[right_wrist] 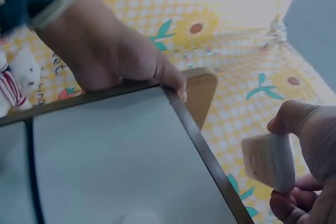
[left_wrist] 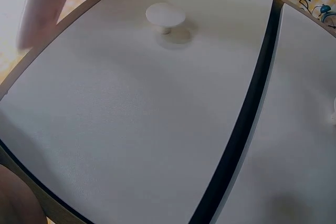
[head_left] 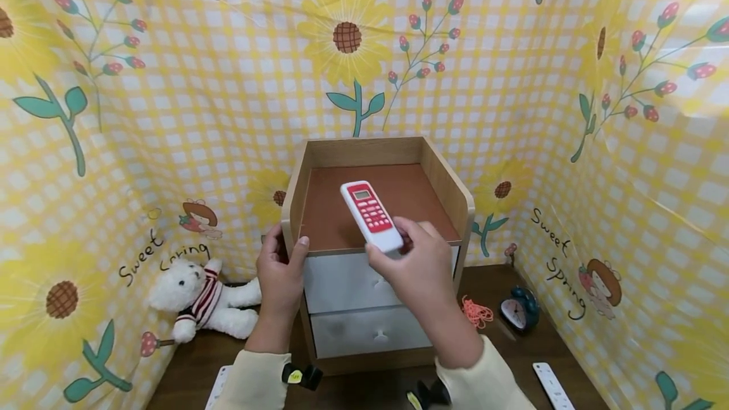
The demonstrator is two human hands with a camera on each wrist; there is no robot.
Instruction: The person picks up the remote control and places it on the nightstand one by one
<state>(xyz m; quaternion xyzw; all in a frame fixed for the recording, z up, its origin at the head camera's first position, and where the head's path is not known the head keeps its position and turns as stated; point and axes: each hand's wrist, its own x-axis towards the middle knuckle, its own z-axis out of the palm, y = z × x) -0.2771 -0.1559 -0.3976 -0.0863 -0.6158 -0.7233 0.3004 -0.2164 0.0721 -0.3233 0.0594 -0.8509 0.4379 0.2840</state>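
Note:
A red-and-white remote control point(head_left: 371, 215) with a small screen is tilted above the brown top of a small drawer cabinet point(head_left: 336, 280). My right hand point(head_left: 424, 264) pinches its lower end between thumb and fingers. In the right wrist view the remote's pale end point(right_wrist: 270, 161) shows in that grip, clear of the cabinet. The left hand point(head_left: 281, 280) holds the cabinet's left side, thumb at the front edge and fingers round the outside. Two white drawer fronts with round knobs point(left_wrist: 165, 15) are closed. In the left wrist view only a bit of the left hand shows.
A white teddy bear point(head_left: 207, 302) in a striped top lies left of the cabinet. To the right are orange string point(head_left: 477, 313), a dark alarm clock point(head_left: 519, 309) and a white remote point(head_left: 552, 386). Another white object point(head_left: 219, 386) lies partly behind the left sleeve. Patterned cloth surrounds the table.

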